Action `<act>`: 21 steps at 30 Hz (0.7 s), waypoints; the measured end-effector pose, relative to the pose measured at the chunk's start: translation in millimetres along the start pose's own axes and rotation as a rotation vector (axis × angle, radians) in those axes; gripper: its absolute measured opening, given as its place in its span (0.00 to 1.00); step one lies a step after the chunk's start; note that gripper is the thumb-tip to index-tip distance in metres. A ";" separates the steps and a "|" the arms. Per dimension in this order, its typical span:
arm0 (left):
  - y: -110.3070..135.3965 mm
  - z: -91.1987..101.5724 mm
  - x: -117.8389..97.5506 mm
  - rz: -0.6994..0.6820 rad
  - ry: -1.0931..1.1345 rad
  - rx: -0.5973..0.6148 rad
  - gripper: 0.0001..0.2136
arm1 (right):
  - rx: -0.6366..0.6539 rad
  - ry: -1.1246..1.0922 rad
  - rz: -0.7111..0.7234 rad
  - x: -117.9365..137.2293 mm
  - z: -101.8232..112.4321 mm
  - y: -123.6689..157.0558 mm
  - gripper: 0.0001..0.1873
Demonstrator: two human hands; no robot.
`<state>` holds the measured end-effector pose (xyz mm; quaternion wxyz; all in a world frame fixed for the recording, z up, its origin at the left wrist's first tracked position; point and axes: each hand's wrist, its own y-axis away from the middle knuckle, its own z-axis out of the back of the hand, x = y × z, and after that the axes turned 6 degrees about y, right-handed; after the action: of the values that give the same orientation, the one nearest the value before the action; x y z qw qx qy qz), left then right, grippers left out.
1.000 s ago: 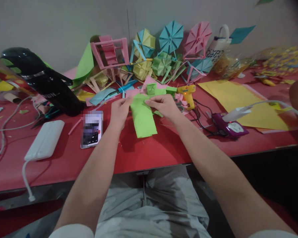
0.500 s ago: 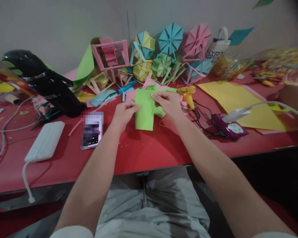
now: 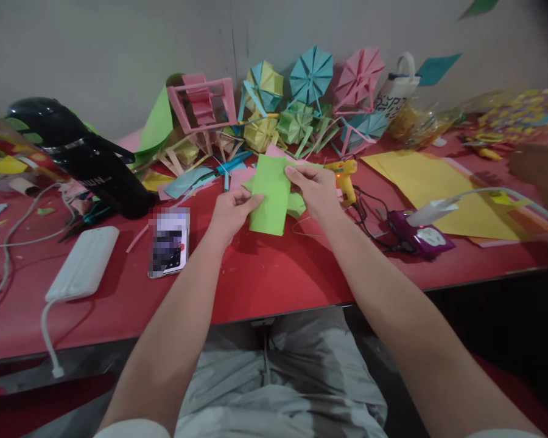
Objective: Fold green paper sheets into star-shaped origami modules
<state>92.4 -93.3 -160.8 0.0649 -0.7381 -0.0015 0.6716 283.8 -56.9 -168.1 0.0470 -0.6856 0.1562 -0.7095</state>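
Left hand (image 3: 231,214) and right hand (image 3: 316,187) pinch green paper (image 3: 272,198) left and right, apparently positioning it; next likely needs edges aligned.

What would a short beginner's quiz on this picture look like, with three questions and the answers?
1. What colour is the paper that both hands hold?
2. True or false: the phone lies nearer the left hand than the right hand.
3. Which is closest to the right hand: (a) the phone, (b) the glue gun, (c) the white block with a cable?

Key: 1. Green. 2. True. 3. b.
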 end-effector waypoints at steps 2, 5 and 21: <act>0.9 -0.1 -0.1 -0.028 -0.070 -0.058 0.19 | -0.007 0.025 -0.013 0.7 0.8 -0.2 0.20; 2.4 0.2 -0.9 -0.092 -0.170 -0.127 0.19 | -0.019 0.056 -0.003 -0.7 1.4 -1.6 0.21; 3.1 -3.2 -5.0 -0.159 -0.361 -0.013 0.14 | -0.098 0.009 0.015 -10.3 6.1 -8.7 0.25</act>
<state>94.8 -97.1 -155.8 0.1116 -0.6037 -0.0756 0.7858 291.6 -46.7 -175.5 0.0177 -0.6827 0.1960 -0.7037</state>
